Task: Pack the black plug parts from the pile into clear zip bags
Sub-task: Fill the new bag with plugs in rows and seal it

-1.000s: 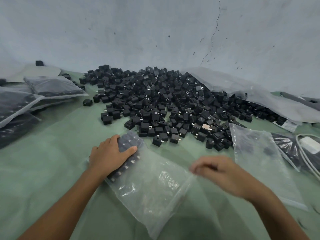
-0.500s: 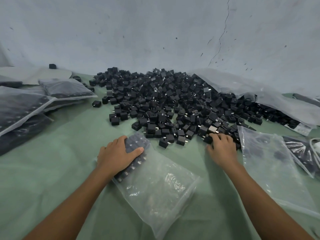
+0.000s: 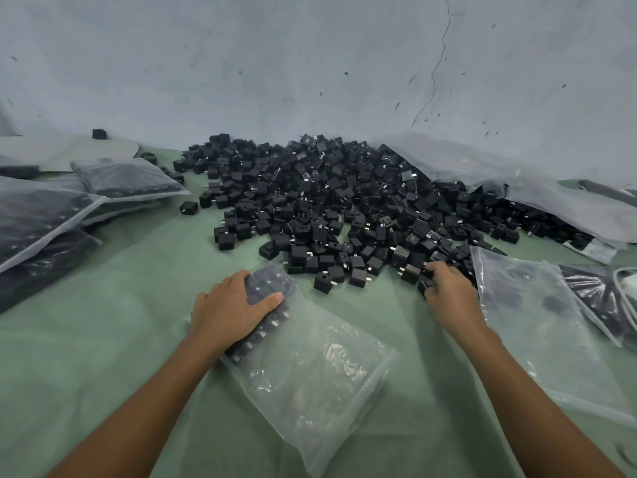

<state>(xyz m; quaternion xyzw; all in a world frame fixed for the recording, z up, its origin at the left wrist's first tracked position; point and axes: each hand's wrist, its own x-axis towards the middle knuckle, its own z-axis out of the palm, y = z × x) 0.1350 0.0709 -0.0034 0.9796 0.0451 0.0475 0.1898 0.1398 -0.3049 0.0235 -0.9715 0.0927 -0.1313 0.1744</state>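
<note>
- Our right hand (image 3: 448, 291) had left the mouth of the zip bag (image 3: 310, 367) and reached the near edge of the pile (image 3: 327, 201) at centre right, its fingers now curled round a plug part (image 3: 423, 288); we judged another load was being gathered
- Our left hand (image 3: 231, 310) stayed spread flat, pressing the row of parts (image 3: 272, 326) already inside the bag's upper left end
- The pile lay just above both hands, with the bag between them at lower centre

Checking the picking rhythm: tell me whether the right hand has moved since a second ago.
Yes. The right hand went forward from the zip bag to the near edge of the pile, where it grips plug parts.
</note>
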